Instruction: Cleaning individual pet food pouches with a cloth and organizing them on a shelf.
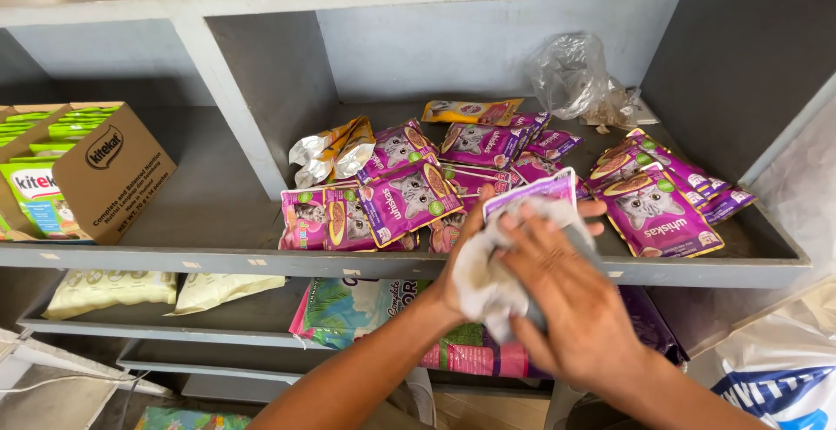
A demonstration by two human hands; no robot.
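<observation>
Two hands, left hand (461,269) gripping a purple pouch (531,193) and right hand (570,295) pressing a grey cloth (488,286) onto it, work just before the shelf (418,265), where a slipping grip could drop it.

Held pouch (533,197) mostly hidden by cloth (488,278); carton (65,169) cut off left

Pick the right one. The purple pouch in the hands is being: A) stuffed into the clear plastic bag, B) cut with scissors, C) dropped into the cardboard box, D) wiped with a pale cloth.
D: the right hand presses a pale cloth against the purple pouch, which the left hand holds from behind.
</observation>
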